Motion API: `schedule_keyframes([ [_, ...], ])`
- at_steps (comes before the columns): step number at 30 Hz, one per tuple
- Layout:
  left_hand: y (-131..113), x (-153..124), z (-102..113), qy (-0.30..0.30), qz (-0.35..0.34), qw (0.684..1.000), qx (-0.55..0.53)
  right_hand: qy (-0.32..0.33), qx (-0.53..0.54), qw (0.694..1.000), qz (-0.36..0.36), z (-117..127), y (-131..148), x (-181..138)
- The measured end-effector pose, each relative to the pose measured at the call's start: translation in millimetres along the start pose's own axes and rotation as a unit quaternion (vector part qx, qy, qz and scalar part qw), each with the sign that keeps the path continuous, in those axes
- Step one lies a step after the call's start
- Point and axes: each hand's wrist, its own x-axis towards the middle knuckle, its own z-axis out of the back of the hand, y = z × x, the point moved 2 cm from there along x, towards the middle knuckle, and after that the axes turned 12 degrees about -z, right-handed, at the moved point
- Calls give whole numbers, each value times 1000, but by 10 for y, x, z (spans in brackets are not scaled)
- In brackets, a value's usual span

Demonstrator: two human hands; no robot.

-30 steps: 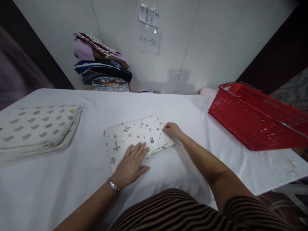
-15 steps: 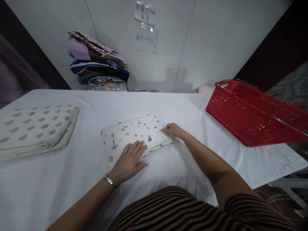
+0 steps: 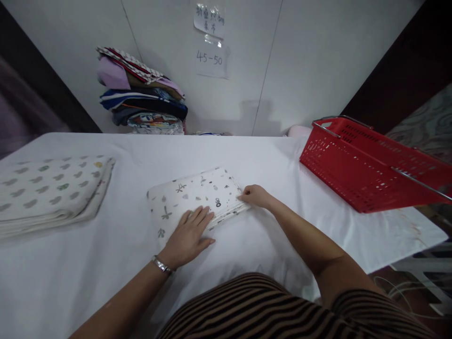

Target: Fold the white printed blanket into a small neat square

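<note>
Small printed cloth (image 3: 192, 197) sits mid-worktop, right in front of me, already down to a compact rectangle, several layers showing at its near edge

My left hand (image 3: 189, 234) lies flat, fingers spread, palm down on the near edge of the cloth, pressing it. My right hand (image 3: 254, 196) is at the cloth's right corner, fingers curled in on the edge; looks like a pinch on the layers, but I can't tell if it really grips or just rests against them

Progress, as I judge it: folding of this piece looks about done, edges roughly square, right corner slightly fanned. What's left is squaring that corner and flattening

Finished fold (image 3: 49, 188), bigger, leaf print, lies on the worktop (image 3: 247, 155) far left, well apart from mine. Red basket (image 3: 367, 165) sits on the right, tilted over the worktop edge; its inside isn't visible. Mixed fabric stack (image 3: 141, 92) at the back by the wall, paper notes (image 3: 211, 40) taped above it
</note>
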Motion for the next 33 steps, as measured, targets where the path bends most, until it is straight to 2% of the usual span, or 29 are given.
schedule_keyframes([
  [5,-5,4,16,1,7,1000,-8,-9,-44,999,-6,-23,91,-33],
  [11,11,16,110,29,20,999,-40,-24,39,999,1,79,43,-90],
  [18,-11,-23,60,9,13,999,-32,23,103,992,-66,-22,-114,-67],
  [23,30,4,135,14,18,998,-50,38,114,992,-39,-104,-179,-3],
  [28,49,302,232,8,29,998,-58,13,62,998,-21,-97,-131,4],
  [33,-75,756,139,66,-8,995,-76,-7,3,1000,1,-70,-36,-7],
])
